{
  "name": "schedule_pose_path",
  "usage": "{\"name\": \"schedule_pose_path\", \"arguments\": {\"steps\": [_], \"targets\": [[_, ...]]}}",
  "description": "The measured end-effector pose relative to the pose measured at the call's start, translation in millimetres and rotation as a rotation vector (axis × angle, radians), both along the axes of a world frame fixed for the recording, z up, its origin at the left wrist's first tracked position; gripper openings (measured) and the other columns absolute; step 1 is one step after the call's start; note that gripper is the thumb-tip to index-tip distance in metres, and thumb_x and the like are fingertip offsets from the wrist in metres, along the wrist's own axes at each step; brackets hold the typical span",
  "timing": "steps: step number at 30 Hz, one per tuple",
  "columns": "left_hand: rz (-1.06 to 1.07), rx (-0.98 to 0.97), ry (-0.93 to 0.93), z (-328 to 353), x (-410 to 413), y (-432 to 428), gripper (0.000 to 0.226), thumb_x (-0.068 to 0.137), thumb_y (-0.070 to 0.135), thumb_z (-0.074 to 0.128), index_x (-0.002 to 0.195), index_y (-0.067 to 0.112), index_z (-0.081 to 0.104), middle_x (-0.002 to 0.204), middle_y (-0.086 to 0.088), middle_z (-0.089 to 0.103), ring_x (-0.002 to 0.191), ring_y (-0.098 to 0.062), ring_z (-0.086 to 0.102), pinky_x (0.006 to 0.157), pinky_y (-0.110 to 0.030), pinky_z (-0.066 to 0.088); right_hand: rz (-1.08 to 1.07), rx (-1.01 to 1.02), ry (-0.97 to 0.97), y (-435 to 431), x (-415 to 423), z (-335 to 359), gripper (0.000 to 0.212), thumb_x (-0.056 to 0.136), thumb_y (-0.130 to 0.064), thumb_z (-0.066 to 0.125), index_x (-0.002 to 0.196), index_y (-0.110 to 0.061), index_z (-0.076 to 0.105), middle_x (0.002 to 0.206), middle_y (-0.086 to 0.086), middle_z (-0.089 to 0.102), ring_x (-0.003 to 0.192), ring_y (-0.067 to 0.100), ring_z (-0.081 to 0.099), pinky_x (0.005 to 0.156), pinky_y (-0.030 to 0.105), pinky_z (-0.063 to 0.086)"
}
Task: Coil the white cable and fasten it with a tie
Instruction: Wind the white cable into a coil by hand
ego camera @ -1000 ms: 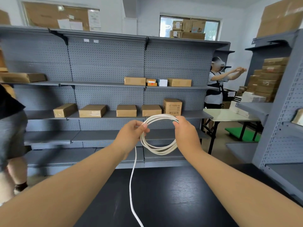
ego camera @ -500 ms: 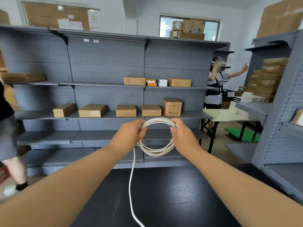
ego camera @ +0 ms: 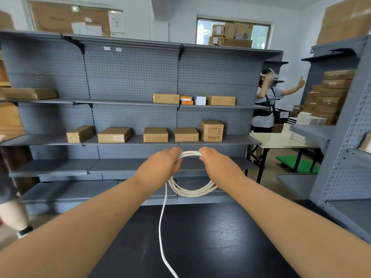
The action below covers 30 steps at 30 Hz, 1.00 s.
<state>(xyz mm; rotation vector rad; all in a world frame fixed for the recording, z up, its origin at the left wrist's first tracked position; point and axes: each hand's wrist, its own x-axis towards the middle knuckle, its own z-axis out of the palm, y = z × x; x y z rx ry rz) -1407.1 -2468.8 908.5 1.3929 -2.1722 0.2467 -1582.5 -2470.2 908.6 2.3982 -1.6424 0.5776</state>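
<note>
I hold the white cable [ego camera: 191, 192] in the air above the black table [ego camera: 210, 237], wound into a round coil of several loops. My left hand [ego camera: 160, 167] grips the coil's upper left side. My right hand [ego camera: 217, 165] grips its upper right, and the two hands are close together at the top of the coil. A loose tail of the cable hangs from under my left hand down across the table and leaves the view at the bottom edge. No tie is visible.
Grey pegboard shelving [ego camera: 130, 81] with cardboard boxes [ego camera: 155, 135] stands behind the table. More shelves [ego camera: 345, 125] with stacked boxes stand on the right. A person [ego camera: 265, 101] stands by a white table [ego camera: 277, 140] at the back right; another person's leg [ego camera: 12, 213] shows at left.
My hands have come closer together at the top of the coil, and the coil hangs lower beneath them. The person at left has moved further out of view.
</note>
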Motion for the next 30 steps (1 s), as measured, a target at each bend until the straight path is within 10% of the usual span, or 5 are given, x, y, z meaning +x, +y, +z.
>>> {"name": "schedule_pose_path", "arguments": {"steps": [15, 24, 30], "targets": [[-0.101, 0.208, 0.395, -4.5, -0.4, -1.2, 0.011, 0.098, 0.025, 0.041, 0.097, 0.015, 0.045, 0.081, -0.009, 0.065, 0.069, -0.026, 0.064, 0.065, -0.037, 0.049, -0.06, 0.147, -0.555, -2.9, 3.2, -7.5, 0.016, 0.1, -0.023, 0.03, 0.099, -0.014, 0.044, 0.088, 0.014, 0.057, 0.071, 0.028, 0.054, 0.071, 0.047, 0.052], [0.004, 0.109, 0.109, 0.9, -4.0, -4.9, 0.01, 0.099, 0.023, 0.036, 0.101, 0.014, 0.039, 0.059, 0.0, 0.042, 0.054, -0.021, 0.041, 0.051, -0.033, 0.031, 0.044, 0.124, -0.336, 3.0, 8.3, 0.1, 0.029, 0.098, -0.026, 0.036, 0.126, -0.015, 0.04, 0.113, 0.008, 0.055, 0.099, 0.03, 0.054, 0.08, 0.038, 0.044], [0.038, 0.039, -0.064, -0.4, -5.2, -11.6, 0.017, 0.098, 0.023, 0.036, 0.104, 0.008, 0.041, 0.077, -0.014, 0.056, 0.066, -0.034, 0.049, 0.058, -0.039, 0.034, 0.026, 0.047, -0.062, 3.0, 12.3, -2.2, 0.026, 0.101, -0.024, 0.029, 0.123, -0.012, 0.037, 0.11, 0.014, 0.054, 0.086, 0.038, 0.056, 0.072, 0.045, 0.048]]}}
